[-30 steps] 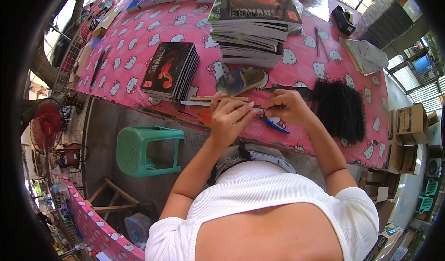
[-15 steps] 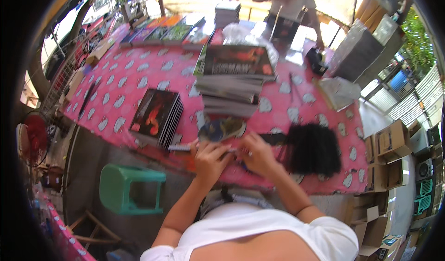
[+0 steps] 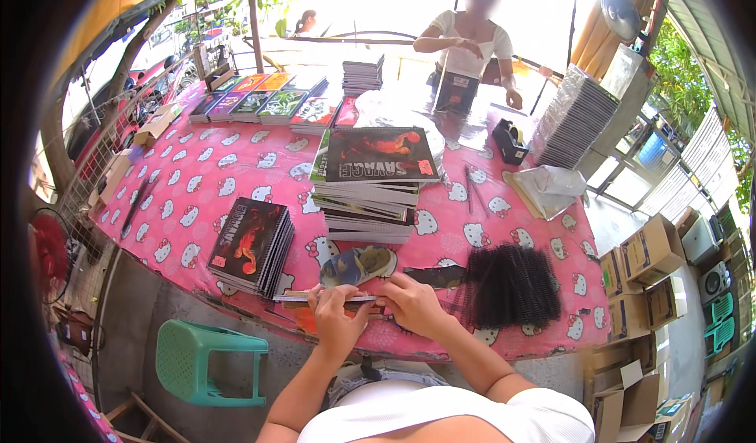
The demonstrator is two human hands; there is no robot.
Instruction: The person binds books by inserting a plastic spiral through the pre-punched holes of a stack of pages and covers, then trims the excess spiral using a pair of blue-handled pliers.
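A thin notebook (image 3: pixel 293 295) sits by the near edge of the pink-covered table (image 3: pixel 169 207), near a dark notebook stack (image 3: pixel 250 242). The left hand (image 3: pixel 339 315) grasps it; the right hand (image 3: pixel 411 305) bends its fingers at the right end, their exact hold hidden. A tall book pile (image 3: pixel 366 207) and black coils (image 3: pixel 516 285) bound the far and right sides; broad room opens left.

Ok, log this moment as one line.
left hand: gripping thin flat item; right hand: at its right end; near: black coils, blue-patterned object; rest: tall notebook stack, green stool, another person
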